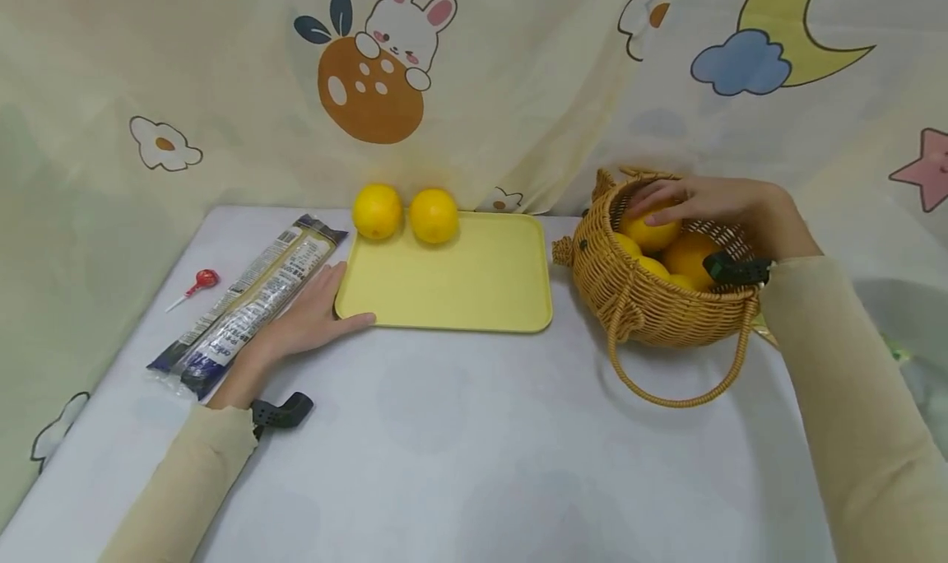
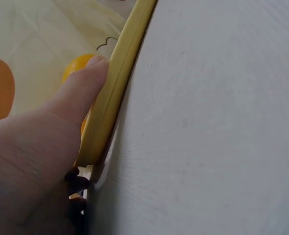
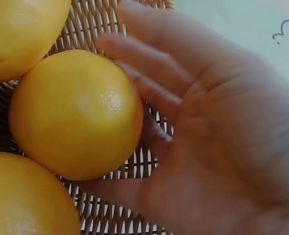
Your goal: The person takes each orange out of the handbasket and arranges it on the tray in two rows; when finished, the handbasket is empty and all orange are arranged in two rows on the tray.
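Observation:
My left hand holds the front left corner of a yellow tray, the fingers along its left side and the thumb at its front rim. Two oranges stand at the tray's back left: one orange in the corner, another orange just right of it. My right hand reaches into a wicker basket at the right. In the right wrist view, its fingers and thumb curve around an orange. Several more oranges lie beside that one; part of the basket's inside is hidden.
Two long plastic-wrapped packages lie at the left, partly under the left forearm. A red lollipop is left of them. The basket's handle hangs toward the front. A patterned cloth hangs behind the white table.

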{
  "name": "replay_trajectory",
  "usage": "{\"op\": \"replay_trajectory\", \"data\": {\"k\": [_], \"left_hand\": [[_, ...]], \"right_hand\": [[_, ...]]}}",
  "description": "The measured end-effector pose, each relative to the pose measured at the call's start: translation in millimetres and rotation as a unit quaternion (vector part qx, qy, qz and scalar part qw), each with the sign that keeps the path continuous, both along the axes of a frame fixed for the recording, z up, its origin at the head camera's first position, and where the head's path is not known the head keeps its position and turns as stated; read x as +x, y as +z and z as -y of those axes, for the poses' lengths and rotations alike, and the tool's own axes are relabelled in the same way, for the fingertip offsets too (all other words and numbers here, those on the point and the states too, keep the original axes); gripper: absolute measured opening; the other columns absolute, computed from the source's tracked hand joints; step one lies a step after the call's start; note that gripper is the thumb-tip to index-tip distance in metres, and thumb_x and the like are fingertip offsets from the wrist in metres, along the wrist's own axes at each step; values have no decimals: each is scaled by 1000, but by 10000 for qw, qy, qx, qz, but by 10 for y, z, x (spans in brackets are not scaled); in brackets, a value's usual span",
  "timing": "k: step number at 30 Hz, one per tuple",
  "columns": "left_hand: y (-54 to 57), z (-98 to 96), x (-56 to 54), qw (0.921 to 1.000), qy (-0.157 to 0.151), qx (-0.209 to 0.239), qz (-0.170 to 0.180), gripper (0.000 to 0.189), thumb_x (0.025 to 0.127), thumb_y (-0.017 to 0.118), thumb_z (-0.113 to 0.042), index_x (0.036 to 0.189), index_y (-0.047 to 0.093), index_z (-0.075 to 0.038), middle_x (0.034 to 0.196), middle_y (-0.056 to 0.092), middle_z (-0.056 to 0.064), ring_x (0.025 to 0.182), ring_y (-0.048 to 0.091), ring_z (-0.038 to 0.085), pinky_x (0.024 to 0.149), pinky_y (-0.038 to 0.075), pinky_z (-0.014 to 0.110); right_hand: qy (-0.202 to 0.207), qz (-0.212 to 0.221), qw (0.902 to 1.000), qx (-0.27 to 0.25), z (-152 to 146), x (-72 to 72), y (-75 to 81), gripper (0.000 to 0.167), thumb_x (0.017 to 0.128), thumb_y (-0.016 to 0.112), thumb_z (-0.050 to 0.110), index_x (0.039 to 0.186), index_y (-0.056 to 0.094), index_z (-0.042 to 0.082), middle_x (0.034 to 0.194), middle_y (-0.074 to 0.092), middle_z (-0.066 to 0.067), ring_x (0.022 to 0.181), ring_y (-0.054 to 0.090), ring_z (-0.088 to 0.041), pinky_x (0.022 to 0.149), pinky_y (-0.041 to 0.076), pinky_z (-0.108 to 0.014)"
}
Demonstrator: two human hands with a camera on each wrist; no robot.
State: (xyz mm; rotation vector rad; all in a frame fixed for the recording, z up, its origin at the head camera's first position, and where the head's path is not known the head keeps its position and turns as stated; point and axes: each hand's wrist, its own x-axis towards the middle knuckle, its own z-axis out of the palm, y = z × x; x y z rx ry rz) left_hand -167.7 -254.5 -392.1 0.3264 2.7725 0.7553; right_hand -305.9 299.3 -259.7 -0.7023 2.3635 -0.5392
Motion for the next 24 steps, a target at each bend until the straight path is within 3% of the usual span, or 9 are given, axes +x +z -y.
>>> {"op": "replay_trajectory", "data": {"k": [2, 7, 11, 16, 20, 24], "left_hand": [[-2, 6, -9, 9999, -14, 53, -88, 109, 86, 62, -60, 155, 0, -1, 162, 5, 25, 150, 6, 41, 121, 11, 60], [-3, 12, -1, 9999, -24, 91, -107, 109, 86, 62, -60, 155, 2, -2, 162, 9, 24, 149, 11, 40, 120, 14, 60], [-8, 28, 3, 10000, 6, -2, -42, 111, 86, 61, -62, 155, 0, -1, 162, 4, 24, 150, 6, 41, 121, 10, 60], [-14, 34, 4, 10000, 39, -32, -20, 111, 86, 60, -62, 155, -1, -2, 162, 1, 24, 151, 2, 41, 121, 7, 60], [-11, 29, 15, 10000, 41, -2, 8, 111, 86, 61, -62, 155, -1, -1, 162, 3, 25, 150, 5, 41, 121, 10, 60], [7, 20, 16, 10000, 43, 29, 17, 111, 86, 61, -62, 155, -1, -1, 162, 3, 25, 150, 6, 41, 120, 11, 61]], "right_hand": [[99, -21, 9999, 20, 23, -3, 29, 38, 101, 51, 24, 137, 56, 14, 150, 42, -9, 139, 32, -26, 100, 38, -15], [217, 209, 9991, 285, 73, -6, 63, 43, 100, 52, 29, 141, 52, 15, 153, 36, -13, 143, 25, -35, 111, 33, -55], [206, 306, 9983, 460, 95, 0, 53, 49, 99, 54, 32, 145, 46, 16, 156, 30, -16, 145, 19, -40, 110, 28, -65], [101, 238, 9974, 672, 141, 14, 30, 61, 95, 60, 32, 149, 36, 15, 158, 23, -19, 142, 21, -42, 109, 28, -64], [96, 328, 9958, 852, 192, -9, -6, 65, 94, 62, 31, 150, 34, 14, 154, 27, -19, 128, 37, -36, 99, 41, -48], [104, 399, 9945, 964, 218, -36, -31, 67, 93, 64, 28, 150, 33, 13, 151, 30, -21, 119, 43, -32, 90, 45, -38]]}}
